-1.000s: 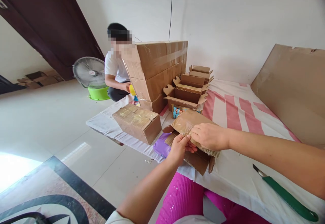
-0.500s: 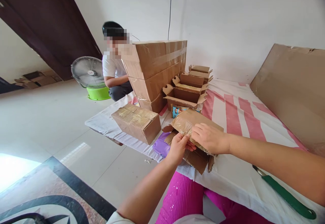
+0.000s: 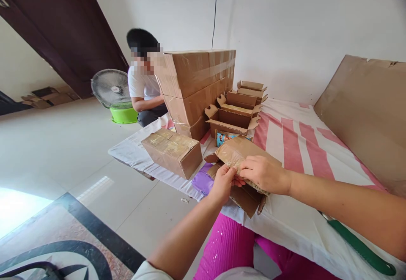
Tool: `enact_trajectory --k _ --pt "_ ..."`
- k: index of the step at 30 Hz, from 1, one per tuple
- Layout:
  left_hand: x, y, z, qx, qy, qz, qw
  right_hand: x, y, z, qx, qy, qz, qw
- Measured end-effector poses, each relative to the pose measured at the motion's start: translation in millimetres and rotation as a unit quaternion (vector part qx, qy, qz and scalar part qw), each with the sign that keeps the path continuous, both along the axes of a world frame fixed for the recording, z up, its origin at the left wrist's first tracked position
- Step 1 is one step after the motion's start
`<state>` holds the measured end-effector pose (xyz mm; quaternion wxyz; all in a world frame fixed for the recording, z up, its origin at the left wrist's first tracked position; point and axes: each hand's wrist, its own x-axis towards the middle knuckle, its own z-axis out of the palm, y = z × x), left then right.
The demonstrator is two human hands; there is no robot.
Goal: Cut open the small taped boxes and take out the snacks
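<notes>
A cardboard box [image 3: 244,146] with flaps partly open lies in front of me at the cloth's near edge. My left hand [image 3: 224,182] pinches the edge of its taped top flap between thumb and fingers. Beside it, my right hand [image 3: 266,174] is closed on the same flap edge, the fingertips bent over it. Clear tape shows near my fingers; whether they grip tape as well as cardboard I cannot tell. A purple item [image 3: 203,179] sticks out at the left of the box, and a blue printed packet [image 3: 224,138] lies behind it.
A closed taped box [image 3: 171,149] stands to the left, with stacked boxes [image 3: 195,72] behind. Several open boxes [image 3: 233,121] line the cloth. A green-handled tool [image 3: 361,244] lies right. A seated person [image 3: 144,81] and a fan [image 3: 111,89] are beyond.
The view has shifted slightly. My hands stay on the flap edge, with the right fingers moved only a little. The other person's head and arm have shifted.
</notes>
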<state>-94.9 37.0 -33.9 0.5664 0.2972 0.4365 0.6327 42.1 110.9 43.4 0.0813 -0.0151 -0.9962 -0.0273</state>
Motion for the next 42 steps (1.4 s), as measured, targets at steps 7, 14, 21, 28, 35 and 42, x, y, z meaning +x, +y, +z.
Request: enact_trajectory --k 7,14,21,28,35,42 --pt "-0.3 1.2 3.1 0.009 0.051 0.012 0.999 -7.6 -9.3 2.0 0.048 -0.081 -0.080 0.992" --pt "-1.0 0.7 1.9 0.010 0.041 0.006 0.999 -7.2 -7.4 3.6 0.043 -0.040 -0.014 0.998" --pt "-13.7 4.6 -1.5 -0.013 0.051 0.066 0.996 1.2 -2.6 9.1 0.053 -0.080 0.021 0.995" --pt "-10.7 0.7 5.8 -0.008 0.040 0.047 0.998 4.1 2.0 11.2 0.021 0.001 -0.070 0.997" --pt "-6.8 -1.0 4.1 -0.012 0.045 0.049 0.998 -11.3 -5.8 7.9 0.038 -0.065 -0.075 0.994" --pt "-6.4 -0.5 2.3 -0.004 0.058 0.017 0.998 -22.4 -4.9 17.7 0.060 -0.165 0.002 0.984"
